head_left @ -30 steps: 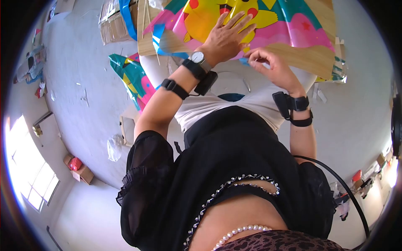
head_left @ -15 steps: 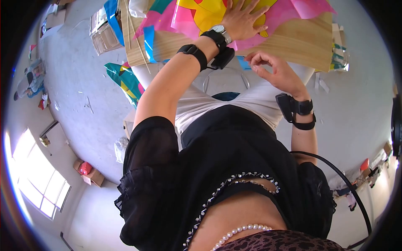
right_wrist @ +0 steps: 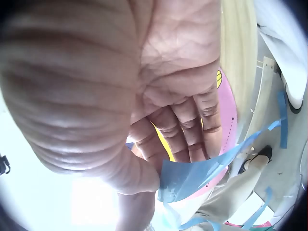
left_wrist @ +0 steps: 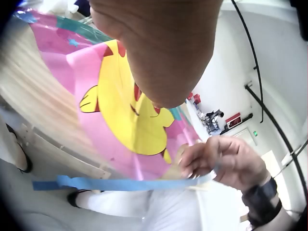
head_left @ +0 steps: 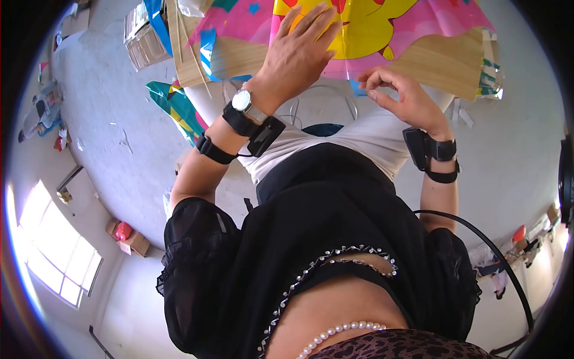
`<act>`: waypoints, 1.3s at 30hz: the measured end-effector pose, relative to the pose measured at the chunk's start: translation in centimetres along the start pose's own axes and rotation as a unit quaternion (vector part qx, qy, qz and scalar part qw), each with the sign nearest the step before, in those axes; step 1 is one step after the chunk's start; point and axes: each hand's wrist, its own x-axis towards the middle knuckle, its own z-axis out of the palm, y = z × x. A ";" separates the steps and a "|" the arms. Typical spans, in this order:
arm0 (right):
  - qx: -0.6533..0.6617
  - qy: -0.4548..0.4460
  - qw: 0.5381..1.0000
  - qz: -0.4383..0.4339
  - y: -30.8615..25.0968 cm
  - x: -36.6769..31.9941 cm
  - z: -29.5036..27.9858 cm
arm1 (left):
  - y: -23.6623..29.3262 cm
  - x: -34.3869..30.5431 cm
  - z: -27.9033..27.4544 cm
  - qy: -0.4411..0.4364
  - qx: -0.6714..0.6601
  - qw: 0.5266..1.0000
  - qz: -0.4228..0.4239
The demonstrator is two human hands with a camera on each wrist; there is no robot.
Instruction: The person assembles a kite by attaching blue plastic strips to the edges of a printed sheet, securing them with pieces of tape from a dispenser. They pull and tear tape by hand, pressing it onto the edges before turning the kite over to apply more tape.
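A pink plastic sheet (head_left: 442, 27) printed with a yellow cartoon figure lies over the wooden tabletop (head_left: 445, 63). My left hand (head_left: 299, 57), fingers straight and slightly spread, is on or just over the left part of that sheet. Off the near table edge, my right hand (head_left: 412, 105) pinches a light blue plastic strip (right_wrist: 192, 175) between thumb and curled fingers. In the left wrist view, the strip (left_wrist: 115, 184) stretches leftward from that hand, beneath the near edge of the sheet.
Another blue strip (head_left: 207, 54) and thin sticks (head_left: 186, 48) are at the table's left end. A cardboard box (head_left: 146, 45) stands beyond it. Another printed sheet (head_left: 176, 107) hangs low at the left. My legs (head_left: 382, 128) are under the near table edge.
My left hand moved right and forward over the sheet, then back left and nearer. The sheet shifted away, then came slightly nearer. My right hand keeps its pinch, nearly still.
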 end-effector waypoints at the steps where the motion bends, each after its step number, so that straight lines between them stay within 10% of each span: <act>1: -0.012 -0.012 1.000 -0.002 0.0 0.1 0.0 | -0.1 -1.1 0.7 -0.013 0.116 0.993 0.015; 5: -0.032 -0.042 0.997 -0.055 -1.1 0.8 1.0 | -1.6 -2.6 1.9 0.078 0.063 0.995 0.001; 7: -0.052 -0.060 0.994 -0.072 -1.7 0.9 1.7 | -2.8 -2.2 2.1 -0.036 0.013 0.999 -0.022; 30: 0.054 -0.020 0.998 -0.019 0.2 2.7 -0.1 | -4.3 -2.2 0.7 0.005 0.018 0.999 -0.037; 36: 0.018 0.033 0.999 0.020 1.3 2.6 0.0 | -0.8 -2.1 1.5 0.133 0.044 0.988 -0.058; 39: 0.029 0.072 0.997 -0.008 1.5 2.6 0.4 | 2.8 -3.3 2.7 0.170 -0.197 0.961 -0.099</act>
